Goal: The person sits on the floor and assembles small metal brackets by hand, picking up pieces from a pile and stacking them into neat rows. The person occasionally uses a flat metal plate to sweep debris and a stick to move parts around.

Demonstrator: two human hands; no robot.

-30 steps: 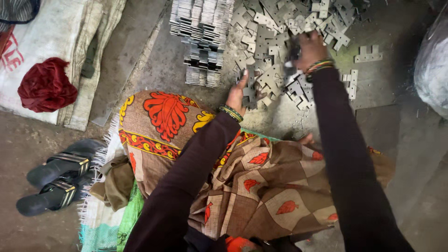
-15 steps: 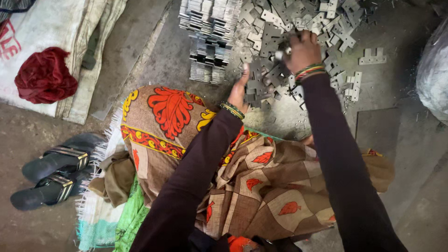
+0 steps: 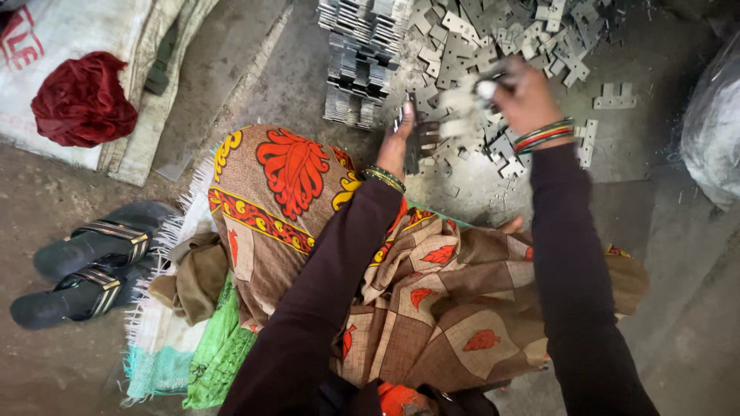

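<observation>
A loose heap of small flat grey metal plates [image 3: 493, 38] lies on the floor in front of me. My right hand [image 3: 524, 96], with bangles at the wrist, is shut on a few of these plates [image 3: 466, 104], lifted just above the heap and blurred. My left hand [image 3: 399, 139] is held edge-on beside it with fingers straight, next to a dark plate standing on edge; whether it grips that plate I cannot tell. A neat stacked row of plates [image 3: 362, 54] sits to the left of the heap.
A patterned brown and orange cloth [image 3: 293, 185] covers my knees. A pair of black sandals [image 3: 85, 262] lies at left, a red cloth bundle [image 3: 81, 100] on a white sack [image 3: 38, 46] at upper left, a pale plastic bag [image 3: 713, 131] at right.
My right hand has come back from the far part of the heap toward my left hand, carrying plates. The left hand has stayed almost in place.
</observation>
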